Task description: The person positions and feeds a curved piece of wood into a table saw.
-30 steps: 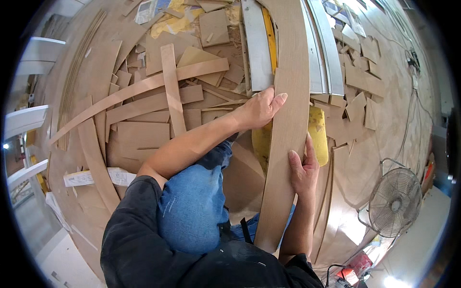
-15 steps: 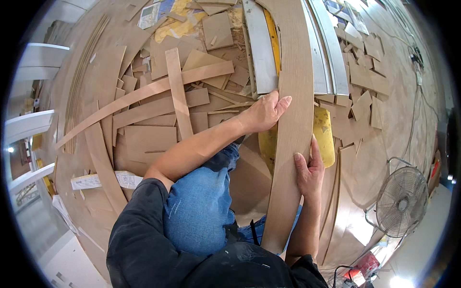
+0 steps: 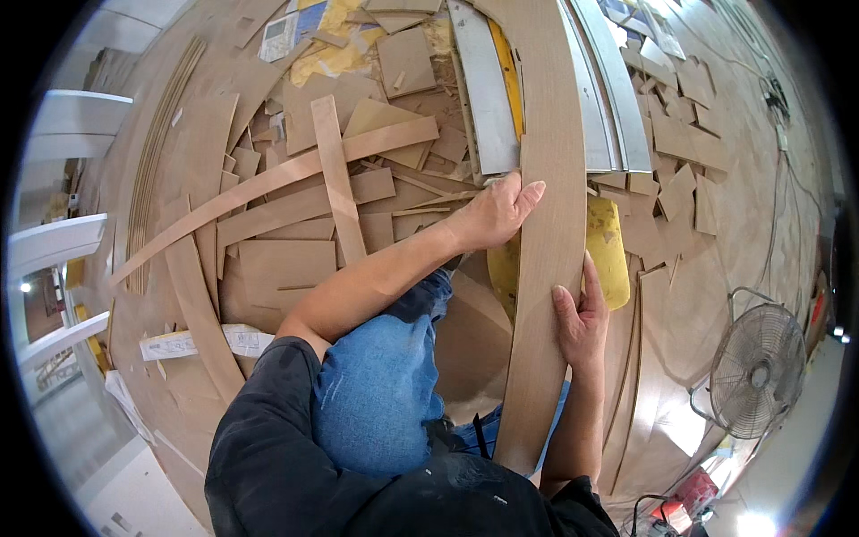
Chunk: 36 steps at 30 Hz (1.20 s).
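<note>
A long light-brown wooden board (image 3: 546,358) runs from near my body to the top of the view, its far part lying over silver metal rails (image 3: 602,98) with a yellow strip (image 3: 508,76). My left hand (image 3: 508,210) grips the board's left edge just short of the rails, fingers curled and thumb raised along it. Lower down, my right hand (image 3: 580,322) holds the right edge, thumb on the near side and fingers along the edge. A scuffed yellow pad (image 3: 606,251) shows under the board on both sides, beside my bent knee in blue jeans.
Offcut sheets (image 3: 286,264) and crossed strips (image 3: 224,197) cover the floor to the left; long thin strips (image 3: 165,166) lie farther left. More offcuts (image 3: 689,139) are at the right, with cables, a metal floor fan (image 3: 759,371) and a red object (image 3: 693,492) lower right.
The board, both hands and the surroundings appear shifted slightly rightward in the picture. My grip on the board looks the same.
</note>
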### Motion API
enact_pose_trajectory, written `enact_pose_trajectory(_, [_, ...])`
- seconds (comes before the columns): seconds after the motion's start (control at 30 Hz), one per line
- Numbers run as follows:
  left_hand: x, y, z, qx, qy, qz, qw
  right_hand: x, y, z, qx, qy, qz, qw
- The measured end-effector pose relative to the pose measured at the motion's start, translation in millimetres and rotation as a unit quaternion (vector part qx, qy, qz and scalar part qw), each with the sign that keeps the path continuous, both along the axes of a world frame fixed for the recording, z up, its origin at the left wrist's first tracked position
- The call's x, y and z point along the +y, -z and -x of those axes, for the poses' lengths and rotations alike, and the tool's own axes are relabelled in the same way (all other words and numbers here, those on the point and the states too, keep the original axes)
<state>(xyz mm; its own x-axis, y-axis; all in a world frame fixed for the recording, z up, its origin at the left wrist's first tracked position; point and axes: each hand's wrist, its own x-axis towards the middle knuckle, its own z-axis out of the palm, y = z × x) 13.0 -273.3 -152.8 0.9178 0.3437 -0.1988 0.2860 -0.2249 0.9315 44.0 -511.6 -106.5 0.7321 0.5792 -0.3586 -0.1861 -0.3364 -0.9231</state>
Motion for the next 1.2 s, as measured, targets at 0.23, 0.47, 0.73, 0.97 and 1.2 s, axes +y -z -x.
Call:
enact_pose_trajectory(0.23, [-2.3,4.8,0.6,0.01,0.01,-0.031,0.999,-1.7,1.2,3.1,-0.003,0.007,-0.006,1.0])
enact_pose_trajectory(0.47, [-3.4,0.2,3.2,0.006,0.012,-0.01,1.0,-3.7,-0.5,4.8,0.009,0.008,-0.014,1.0])
enact_pose_trajectory(0.73, [-5.7,8.6,5.7,0.001,0.014,-0.005,1.0,-5.3,-2.9,6.8,-0.001,0.0,0.015,1.0])
enact_pose_trajectory(0.97, [-7.4,1.3,8.3,0.019,0.015,-0.008,1.0,-6.7,-5.2,10.4,0.013,0.003,0.001,1.0])
enact_pose_trajectory(1.2, [-13.0,8.3,10.9,-0.049,-0.02,-0.02,0.998,-12.2,0.6,13.6,-0.006,-0.004,0.0,1.0])
